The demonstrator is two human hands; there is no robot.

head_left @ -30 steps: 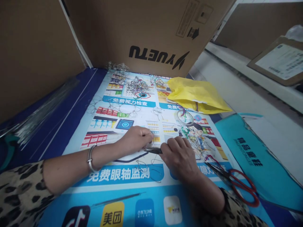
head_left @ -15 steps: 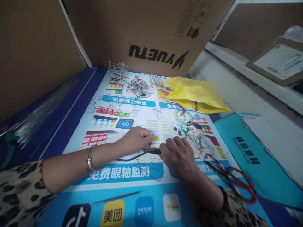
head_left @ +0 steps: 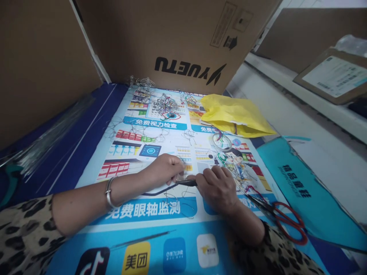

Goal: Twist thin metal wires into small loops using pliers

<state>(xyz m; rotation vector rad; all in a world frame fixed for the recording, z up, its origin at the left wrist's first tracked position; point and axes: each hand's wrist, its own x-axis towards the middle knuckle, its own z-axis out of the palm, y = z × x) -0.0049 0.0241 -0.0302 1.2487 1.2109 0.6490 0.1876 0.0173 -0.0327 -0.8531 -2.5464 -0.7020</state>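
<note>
My left hand (head_left: 164, 170) is closed in a pinch, with a thin wire (head_left: 180, 173) at its fingertips. My right hand (head_left: 217, 189) wraps around dark narrow-nosed pliers (head_left: 187, 183), its thumb lying along the tool. The pliers' tip points left and reaches just below my left fingertips. Whether the jaws grip the wire is too small to tell. Below the pliers, bent wire pieces (head_left: 179, 204) lie on the printed sheet (head_left: 160, 227). Right of my right hand rest scissors with red handles (head_left: 269, 210).
A cardboard box wall (head_left: 137, 46) rises behind. Tangled wire pieces (head_left: 166, 103) lie at the back, near a yellow bag (head_left: 229, 109). A clear ring (head_left: 214, 142) and coloured wires sit right of centre. Straight wires (head_left: 47, 147) lie left; a teal board (head_left: 312, 198) lies right.
The view has shifted slightly. My left fingers have loosened a little at the wire, and my right thumb now stretches further along the pliers. Other things lie as before.
</note>
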